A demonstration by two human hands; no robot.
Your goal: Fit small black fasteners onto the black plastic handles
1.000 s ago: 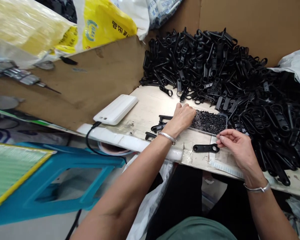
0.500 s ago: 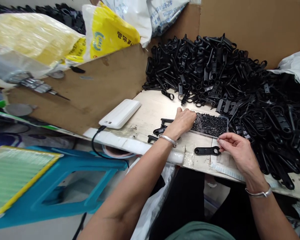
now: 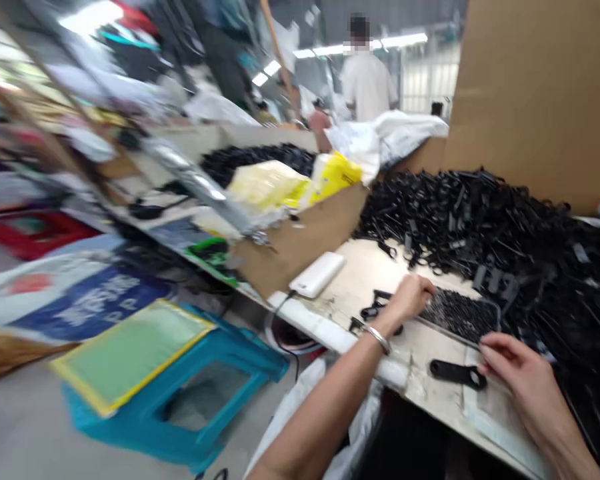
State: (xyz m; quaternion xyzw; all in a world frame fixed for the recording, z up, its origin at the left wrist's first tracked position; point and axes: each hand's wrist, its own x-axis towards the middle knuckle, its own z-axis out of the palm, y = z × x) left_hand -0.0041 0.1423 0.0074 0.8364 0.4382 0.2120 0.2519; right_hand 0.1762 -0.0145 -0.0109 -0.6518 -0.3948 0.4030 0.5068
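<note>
My left hand (image 3: 414, 297) is closed, fingertips bent down at the left end of a shallow clear tray (image 3: 499, 313). Small black pieces (image 3: 463, 313) fill this tray; whatever the left fingers hold is hidden. At the tray's near right corner, my right hand (image 3: 523, 373) has thumb and forefinger drawn together. Anything between them is too small or blurred to make out. Just left of the right fingertips, a flat black plastic lever-shaped part (image 3: 457, 375) with a round hole at its right end lies on the table (image 3: 353, 267). More black parts (image 3: 373, 310) lie behind my left wrist.
A large heap of black plastic parts (image 3: 445, 207) covers the back and right of the table. A white power bank (image 3: 317, 275) with a cable lies left, beside a cardboard wall (image 3: 305, 233). A blue stool (image 3: 190, 427) stands left below. People, one in a white shirt (image 3: 369, 83), are farther back.
The view has swung up and left, bringing the room and people into sight. Both hands keep about the same places at the tray, and the lever-shaped part still lies beside the right fingertips.
</note>
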